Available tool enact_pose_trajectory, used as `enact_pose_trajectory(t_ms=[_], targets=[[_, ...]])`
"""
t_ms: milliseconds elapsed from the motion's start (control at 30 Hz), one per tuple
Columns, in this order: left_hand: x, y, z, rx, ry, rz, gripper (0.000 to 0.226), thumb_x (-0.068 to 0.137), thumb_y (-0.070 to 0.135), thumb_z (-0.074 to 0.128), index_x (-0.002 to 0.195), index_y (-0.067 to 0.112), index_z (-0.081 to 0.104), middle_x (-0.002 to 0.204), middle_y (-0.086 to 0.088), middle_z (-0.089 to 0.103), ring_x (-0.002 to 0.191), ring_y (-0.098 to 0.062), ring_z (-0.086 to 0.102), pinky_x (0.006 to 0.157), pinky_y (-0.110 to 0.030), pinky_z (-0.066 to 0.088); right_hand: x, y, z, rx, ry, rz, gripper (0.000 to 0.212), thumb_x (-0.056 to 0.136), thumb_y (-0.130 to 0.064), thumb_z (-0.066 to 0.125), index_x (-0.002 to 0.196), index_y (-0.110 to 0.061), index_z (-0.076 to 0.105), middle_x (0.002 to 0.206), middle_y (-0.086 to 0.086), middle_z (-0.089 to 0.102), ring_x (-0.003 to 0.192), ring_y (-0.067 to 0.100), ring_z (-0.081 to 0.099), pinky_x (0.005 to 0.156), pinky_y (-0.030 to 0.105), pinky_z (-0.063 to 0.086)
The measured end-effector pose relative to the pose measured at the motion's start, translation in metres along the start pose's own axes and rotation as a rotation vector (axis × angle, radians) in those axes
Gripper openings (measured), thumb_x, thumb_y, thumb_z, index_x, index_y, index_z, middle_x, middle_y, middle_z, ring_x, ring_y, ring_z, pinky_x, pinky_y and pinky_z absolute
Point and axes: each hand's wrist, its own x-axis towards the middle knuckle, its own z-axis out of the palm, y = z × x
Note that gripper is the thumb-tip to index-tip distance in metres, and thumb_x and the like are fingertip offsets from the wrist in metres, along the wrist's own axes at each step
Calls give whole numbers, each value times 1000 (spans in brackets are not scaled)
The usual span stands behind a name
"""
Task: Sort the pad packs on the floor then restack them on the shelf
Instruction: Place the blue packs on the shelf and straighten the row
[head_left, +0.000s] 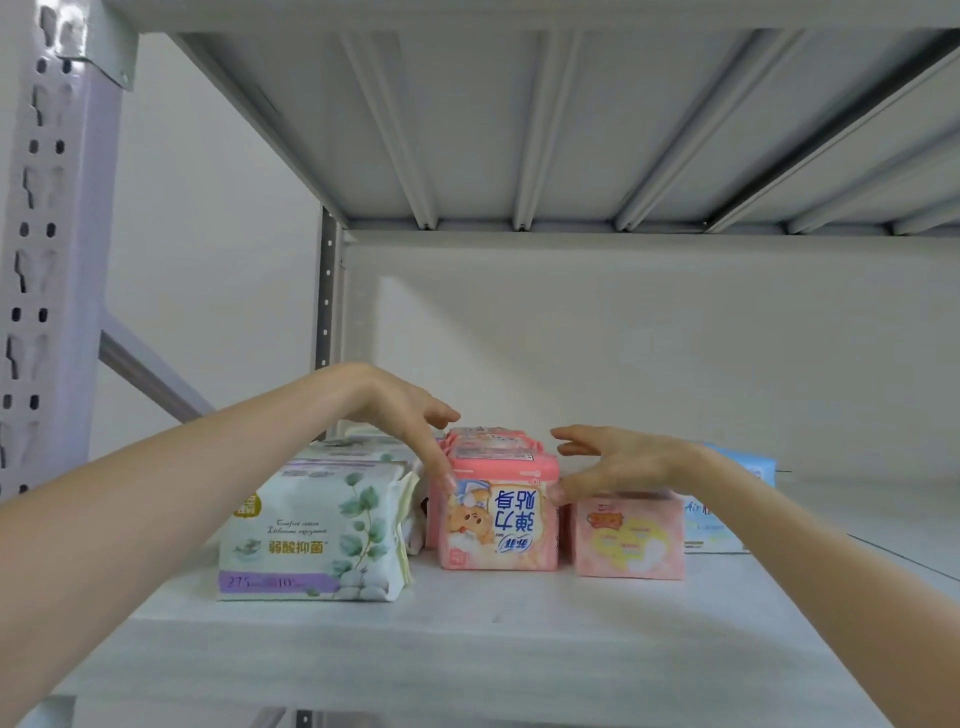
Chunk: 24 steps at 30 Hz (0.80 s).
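A pale shelf board (519, 649) of grey metal runs across the lower half of the view, and the underside of the upper shelf (571, 130) spans the top, stiffened by long folded ribs running toward the back. A perforated front upright (41, 260) stands at the far left with a diagonal brace (150, 374) behind it. A slimmer rear upright (327, 291) stands against the plain white wall (623, 338), which is softly lit and crossed by a faint slanting shadow.

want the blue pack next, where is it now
In the head view the blue pack sits on the shelf at the far right of the row, just right of the pale pink pack.
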Motion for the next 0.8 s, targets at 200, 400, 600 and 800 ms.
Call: enact_pose_trajectory(t_ms=[200, 400, 600, 800], targets=[[15, 1, 3, 19, -70, -23, 86, 79, 49, 69, 151, 26, 27, 156, 9, 28, 144, -13, 22, 114, -32, 18, 19, -2, -3, -69, -112, -19, 86, 54, -62, 79, 131, -40, 46, 135, -21, 52, 125, 3, 48, 110, 30, 36], [16, -6, 6, -26, -58, -13, 84, 76, 51, 70, 148, 29, 33, 151, 11, 35, 140, -10, 28, 110, -27, 21, 30, -3, 2, -7, -154, -79, 65, 61, -54, 79, 119, -41, 55, 125, -23, 60, 117, 0, 56, 108, 30, 39], [15, -9, 10, -34, -46, 33, 91, 57, 63, 68, 141, 35, 44, 144, 16, 44, 137, -8, 32, 116, -32, 22, 31, -3, 2, 4, -142, -80, 82, 53, -60, 79, 127, -36, 55, 124, -22, 62, 115, 1, 58, 107, 31, 40], [21, -13, 11, -59, -33, 40, 70, 77, 51, 71, 140, 34, 46, 141, 15, 47, 131, -6, 38, 107, -25, 27, 31, -3, 1, -12, -110, -55, 92, 49, -61, 80, 133, -31, 53, 125, -21, 61, 116, 0, 57, 108, 30, 40]])
